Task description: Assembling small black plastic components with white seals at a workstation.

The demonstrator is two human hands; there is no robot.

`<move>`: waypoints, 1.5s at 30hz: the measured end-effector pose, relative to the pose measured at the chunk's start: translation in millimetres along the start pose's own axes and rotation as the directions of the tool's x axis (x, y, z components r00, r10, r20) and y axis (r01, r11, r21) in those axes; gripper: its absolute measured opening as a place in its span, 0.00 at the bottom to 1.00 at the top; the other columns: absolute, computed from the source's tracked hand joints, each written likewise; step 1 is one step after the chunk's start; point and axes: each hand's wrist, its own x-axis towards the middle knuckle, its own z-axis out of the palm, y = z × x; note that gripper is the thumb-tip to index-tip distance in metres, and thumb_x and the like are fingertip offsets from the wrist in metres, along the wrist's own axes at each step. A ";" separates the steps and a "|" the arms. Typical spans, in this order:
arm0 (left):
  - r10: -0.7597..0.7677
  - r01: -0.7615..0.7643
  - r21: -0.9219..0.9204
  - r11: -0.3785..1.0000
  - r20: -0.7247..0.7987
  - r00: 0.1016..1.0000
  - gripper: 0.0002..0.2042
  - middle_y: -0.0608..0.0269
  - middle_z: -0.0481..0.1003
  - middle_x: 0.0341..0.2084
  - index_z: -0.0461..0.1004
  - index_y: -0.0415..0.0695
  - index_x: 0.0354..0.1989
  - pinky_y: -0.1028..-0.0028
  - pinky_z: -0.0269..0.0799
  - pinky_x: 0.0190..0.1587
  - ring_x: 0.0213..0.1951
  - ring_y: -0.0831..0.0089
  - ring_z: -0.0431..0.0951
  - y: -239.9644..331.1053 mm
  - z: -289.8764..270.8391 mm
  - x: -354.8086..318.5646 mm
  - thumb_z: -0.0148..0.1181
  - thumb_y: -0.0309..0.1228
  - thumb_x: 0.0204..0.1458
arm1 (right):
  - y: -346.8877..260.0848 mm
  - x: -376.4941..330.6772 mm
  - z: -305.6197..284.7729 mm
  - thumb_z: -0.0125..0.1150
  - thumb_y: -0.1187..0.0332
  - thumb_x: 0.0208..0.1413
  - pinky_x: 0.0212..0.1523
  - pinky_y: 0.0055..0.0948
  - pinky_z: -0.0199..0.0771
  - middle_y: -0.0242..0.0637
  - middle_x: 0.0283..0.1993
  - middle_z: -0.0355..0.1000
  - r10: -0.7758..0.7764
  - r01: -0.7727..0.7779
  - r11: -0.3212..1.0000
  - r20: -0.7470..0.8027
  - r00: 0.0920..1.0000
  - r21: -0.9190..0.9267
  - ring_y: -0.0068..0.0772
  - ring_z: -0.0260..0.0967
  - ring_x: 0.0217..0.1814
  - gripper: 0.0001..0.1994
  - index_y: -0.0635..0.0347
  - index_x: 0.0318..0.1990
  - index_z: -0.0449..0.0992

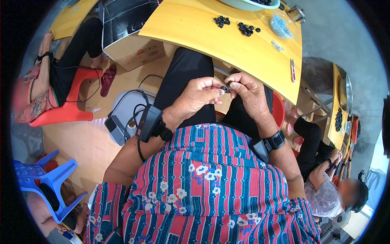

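Observation:
Over my lap, my left hand (200,96) pinches a small round black part (224,88) between thumb and fingertip. Close beside it, the thumb and forefinger of my right hand (248,90) are closed on another small dark piece (229,83), mostly covered by the fingers. The two pieces nearly meet; whether they touch I cannot tell. On the yellow table (227,44) ahead lie one pile of black parts (221,21) and a second pile of round black parts (247,29). A clear dish of small pale-blue pieces (281,27) stands to their right, with a few loose clear pieces (278,46) nearer me.
Small red-handled snips (293,71) lie near the table's right edge. A pale green basin (252,5) and a metal cup (296,14) stand at the far side. A lined cardboard box (140,51) sits left of the table. Cables hang by my left forearm. Other people sit at both sides.

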 end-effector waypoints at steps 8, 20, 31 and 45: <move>0.014 -0.012 0.062 0.998 -0.027 1.000 0.08 0.64 0.73 0.34 0.71 0.38 0.41 0.77 0.76 0.40 0.36 0.79 0.74 0.8 1.3 -0.2 0.57 0.27 0.53 | 5.0 1.9 -4.2 0.52 0.72 0.57 0.32 0.21 0.68 0.30 0.25 0.66 0.036 -0.036 0.999 0.000 0.999 0.004 0.19 0.64 0.27 0.05 0.66 0.35 0.71; 0.042 -0.041 0.033 0.999 -0.031 0.999 0.08 0.63 0.74 0.33 0.71 0.37 0.39 0.77 0.76 0.39 0.35 0.79 0.75 -1.6 1.3 2.2 0.57 0.26 0.53 | 4.8 5.2 -1.6 0.53 0.71 0.57 0.30 0.21 0.69 0.28 0.20 0.63 0.187 -0.182 0.972 -0.020 0.982 0.148 0.19 0.61 0.22 0.06 0.62 0.30 0.71; 0.076 -0.074 0.053 0.996 -0.042 0.996 0.07 0.64 0.74 0.31 0.71 0.37 0.38 0.78 0.76 0.37 0.33 0.79 0.75 -3.3 1.8 1.9 0.59 0.25 0.52 | 3.1 3.5 1.2 0.55 0.71 0.56 0.29 0.21 0.68 0.27 0.21 0.64 0.196 -0.190 0.972 -0.032 0.980 0.137 0.18 0.62 0.22 0.06 0.62 0.29 0.71; 0.094 -0.091 0.069 0.993 -0.043 0.995 0.07 0.63 0.74 0.32 0.72 0.37 0.36 0.78 0.76 0.38 0.34 0.79 0.75 -1.7 2.1 4.6 0.58 0.26 0.52 | 2.5 6.0 -2.1 0.56 0.70 0.56 0.27 0.19 0.66 0.27 0.22 0.66 0.146 -0.146 0.989 -0.011 0.989 -0.019 0.16 0.65 0.24 0.05 0.62 0.30 0.71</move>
